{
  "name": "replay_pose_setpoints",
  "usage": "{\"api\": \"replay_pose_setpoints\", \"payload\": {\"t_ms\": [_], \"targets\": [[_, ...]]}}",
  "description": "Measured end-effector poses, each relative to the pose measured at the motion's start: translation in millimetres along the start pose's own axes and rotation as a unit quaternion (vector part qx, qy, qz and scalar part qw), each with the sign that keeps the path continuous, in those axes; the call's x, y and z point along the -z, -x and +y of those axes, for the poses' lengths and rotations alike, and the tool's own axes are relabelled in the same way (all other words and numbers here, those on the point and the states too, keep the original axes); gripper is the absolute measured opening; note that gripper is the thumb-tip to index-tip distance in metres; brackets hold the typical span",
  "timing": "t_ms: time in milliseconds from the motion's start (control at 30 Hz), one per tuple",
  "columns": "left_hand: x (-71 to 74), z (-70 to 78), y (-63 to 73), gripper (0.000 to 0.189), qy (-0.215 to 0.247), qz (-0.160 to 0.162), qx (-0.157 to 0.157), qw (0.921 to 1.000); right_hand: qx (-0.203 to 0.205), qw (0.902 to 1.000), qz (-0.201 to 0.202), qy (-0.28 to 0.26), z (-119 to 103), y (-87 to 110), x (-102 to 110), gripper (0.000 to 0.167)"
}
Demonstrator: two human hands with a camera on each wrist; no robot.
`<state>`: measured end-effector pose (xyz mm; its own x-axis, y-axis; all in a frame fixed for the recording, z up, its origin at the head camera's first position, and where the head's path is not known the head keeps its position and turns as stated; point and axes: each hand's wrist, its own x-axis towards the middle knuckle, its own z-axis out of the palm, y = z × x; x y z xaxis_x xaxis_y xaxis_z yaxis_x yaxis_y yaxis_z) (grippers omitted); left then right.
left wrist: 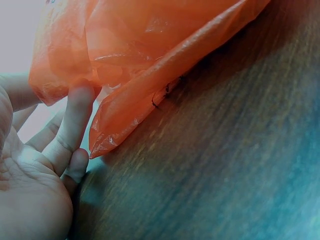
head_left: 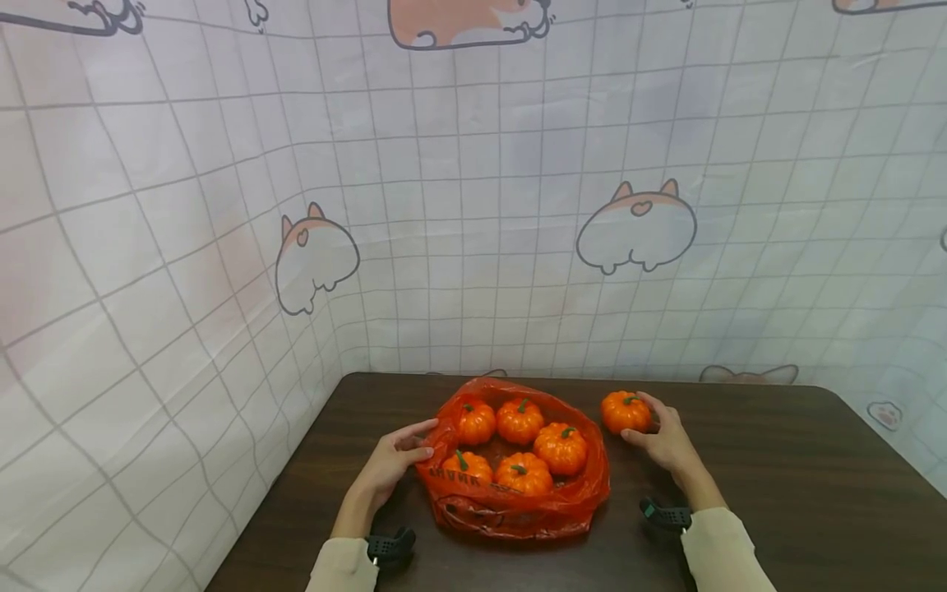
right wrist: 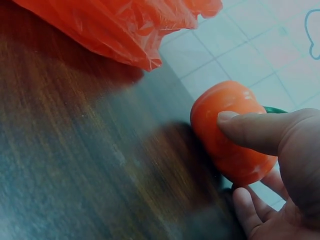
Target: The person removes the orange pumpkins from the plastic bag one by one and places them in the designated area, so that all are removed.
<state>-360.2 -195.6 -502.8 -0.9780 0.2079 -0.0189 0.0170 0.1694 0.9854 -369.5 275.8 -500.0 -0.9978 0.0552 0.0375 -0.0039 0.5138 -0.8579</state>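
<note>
Pinching the mini pumpkin (head_left: 620,411) near the desk's (head_left: 784,460) far edge, your right hand (head_left: 667,442) has the plastic bag (head_left: 518,520) leftward; your left hand (head_left: 388,463) touches it, whether gripping I cannot tell.

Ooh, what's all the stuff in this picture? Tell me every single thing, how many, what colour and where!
Table: 1, dark brown, under everything
Grid backdrop: 1, white with grey lines, behind and left of the table
Corgi drawings: several, white and tan, on the backdrop, some cut off
Plastic bag: 1, red, open on the table
Small pumpkins: 5, orange, inside the bag
Lone pumpkin: 1, orange, right of the bag
Wristbands: 2, black, on the wrists
Sleeves: 2, cream, on the arms
Left hand: 1, touching the bag
Right hand: 1, holding the lone pumpkin
</note>
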Motion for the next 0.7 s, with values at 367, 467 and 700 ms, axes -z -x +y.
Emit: {"api": "replay_pose_setpoints", "payload": {"t_ms": [367,467,700], "targets": [[0.5,-1.0,-1.8,0.047,-0.002,-0.002,0.002,1.0000,-0.002,1.0000,0.006,-0.005,0.8,0.7,-0.3,0.089],[0.3,-1.1,-2.2,0.047,0.001,-0.003,0.003,1.0000,-0.002,0.9999,0.006,-0.008,0.9,0.8,0.9,0.090],[-0.1,0.0,-1.8,0.048,0.002,0.002,0.005,1.0000,-0.014,0.9998,0.002,-0.012,-5.2,4.2,5.3,0.089]]}}
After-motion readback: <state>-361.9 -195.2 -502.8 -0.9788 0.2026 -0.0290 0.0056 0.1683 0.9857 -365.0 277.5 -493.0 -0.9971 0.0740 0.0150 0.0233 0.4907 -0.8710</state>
